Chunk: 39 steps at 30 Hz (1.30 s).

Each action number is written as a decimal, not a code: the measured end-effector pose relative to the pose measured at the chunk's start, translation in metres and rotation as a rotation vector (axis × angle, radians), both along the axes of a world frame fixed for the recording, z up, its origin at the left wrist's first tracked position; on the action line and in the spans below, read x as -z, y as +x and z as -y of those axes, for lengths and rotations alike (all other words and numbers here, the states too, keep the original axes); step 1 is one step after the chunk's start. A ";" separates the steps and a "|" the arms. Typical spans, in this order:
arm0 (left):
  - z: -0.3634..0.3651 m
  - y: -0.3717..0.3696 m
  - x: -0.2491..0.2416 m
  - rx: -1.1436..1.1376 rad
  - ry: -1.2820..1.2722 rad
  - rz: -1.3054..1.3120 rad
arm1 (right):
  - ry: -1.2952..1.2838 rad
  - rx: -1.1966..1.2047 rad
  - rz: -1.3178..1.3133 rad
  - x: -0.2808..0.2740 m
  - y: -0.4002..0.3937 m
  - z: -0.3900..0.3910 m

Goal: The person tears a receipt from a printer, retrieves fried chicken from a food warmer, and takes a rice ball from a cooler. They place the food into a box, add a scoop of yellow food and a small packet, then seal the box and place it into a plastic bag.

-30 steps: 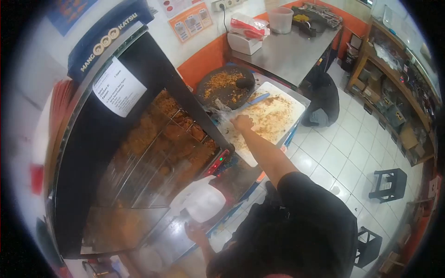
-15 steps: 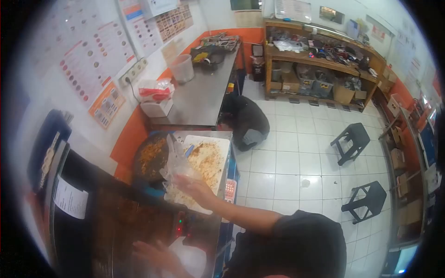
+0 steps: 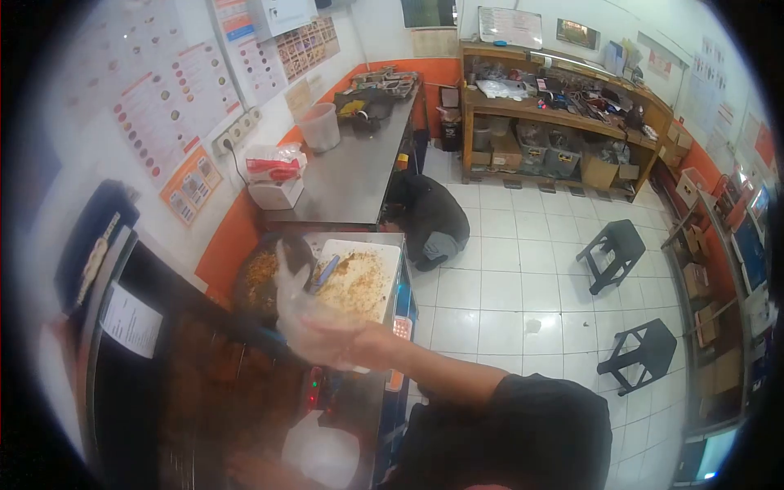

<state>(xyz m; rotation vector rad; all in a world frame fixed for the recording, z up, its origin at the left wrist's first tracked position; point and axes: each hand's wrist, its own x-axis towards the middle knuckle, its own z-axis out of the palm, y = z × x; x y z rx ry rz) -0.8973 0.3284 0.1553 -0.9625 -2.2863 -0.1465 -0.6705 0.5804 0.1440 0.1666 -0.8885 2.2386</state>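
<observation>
Clear, loose plastic (image 3: pixel 287 282) covers my right hand (image 3: pixel 314 331), which reaches in from the right over the near end of a white tray (image 3: pixel 394 282). Its fingers are hard to make out through the plastic. Crumbly light-brown food (image 3: pixel 355 286) and a blue-handled utensil (image 3: pixel 327 269) lie on this tray. A dark pan (image 3: pixel 245 298) with orange-brown food stands to its left. Low at the bottom edge, my left hand (image 3: pixel 257 467) is a faint blur beside a white container (image 3: pixel 322 453); its fingers do not show clearly.
A person (image 3: pixel 433 216) in dark clothes crouches beside the long metal table (image 3: pixel 347 180). Two dark stools (image 3: pixel 616 249) stand on the tiled floor. Cluttered wooden shelves (image 3: pixel 563 114) line the back. A device with red and green lights (image 3: pixel 314 388) sits near my right forearm.
My right hand has shifted slightly left, and the plastic now covers it more fully. My left hand has dropped toward the bottom edge, uncovering more of the white container.
</observation>
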 end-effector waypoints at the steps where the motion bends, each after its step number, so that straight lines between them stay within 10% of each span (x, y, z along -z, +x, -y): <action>1: 0.006 -0.003 0.004 -0.005 0.001 0.003 | 0.026 -0.071 0.069 0.011 -0.004 0.002; 6: 0.031 -0.018 0.031 -0.053 0.357 -0.172 | 0.040 -0.242 -0.027 -0.021 -0.029 0.047; 13: 0.026 -0.007 0.015 -0.057 0.419 0.228 | 0.049 -0.538 -0.219 -0.043 -0.059 0.083; 18: 0.025 -0.013 0.019 -0.078 0.395 0.207 | 0.391 -0.045 0.563 -0.055 -0.086 0.093; 26: 0.027 -0.018 0.026 -0.053 0.407 0.213 | 0.700 1.007 0.655 -0.038 -0.150 0.076; 28: 0.028 -0.017 0.023 -0.063 0.398 0.217 | 1.120 1.206 0.640 -0.044 -0.163 0.070; 39: 0.032 -0.018 0.027 -0.032 0.425 0.232 | 1.476 1.074 0.959 -0.030 -0.247 -0.015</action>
